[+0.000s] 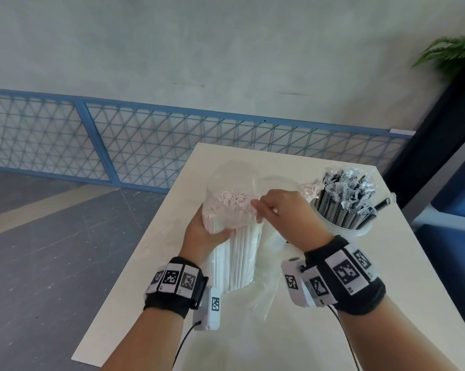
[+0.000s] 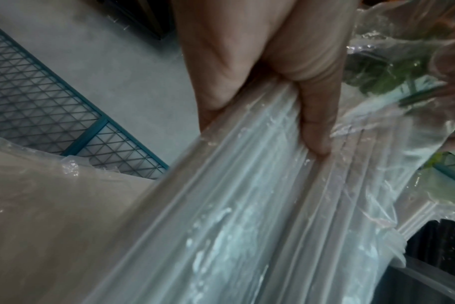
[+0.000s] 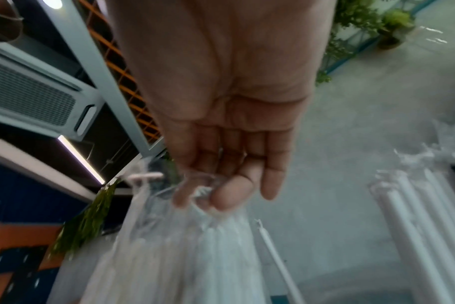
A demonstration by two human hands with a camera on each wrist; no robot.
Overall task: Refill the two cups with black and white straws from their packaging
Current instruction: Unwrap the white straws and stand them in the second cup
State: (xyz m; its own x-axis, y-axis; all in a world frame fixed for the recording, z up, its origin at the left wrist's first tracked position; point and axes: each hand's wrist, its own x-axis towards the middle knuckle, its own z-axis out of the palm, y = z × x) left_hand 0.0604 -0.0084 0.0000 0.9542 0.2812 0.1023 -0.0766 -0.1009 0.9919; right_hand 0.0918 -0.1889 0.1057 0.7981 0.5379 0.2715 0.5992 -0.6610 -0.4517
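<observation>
A clear plastic bag of white straws [image 1: 232,253] stands upright on the white table [image 1: 151,277]. My left hand [image 1: 212,232] grips the bag around its middle; in the left wrist view the thumb [image 2: 315,127] presses into the wrapped bundle [image 2: 221,216]. My right hand [image 1: 277,212] pinches the loose plastic at the bag's open top, and its fingertips [image 3: 223,197] hold crumpled film above the straws [image 3: 195,257]. To the right stands a clear cup of black straws [image 1: 345,207]. A second clear cup [image 1: 278,183] behind my right hand holds a few white straws [image 1: 310,190].
One black straw [image 1: 384,203] lies on the table beside the black-straw cup. Loose clear plastic [image 1: 263,295] trails on the table by the bag's base. A blue mesh fence [image 1: 145,145] runs behind the table, and a green plant [image 1: 456,54] is at the far right.
</observation>
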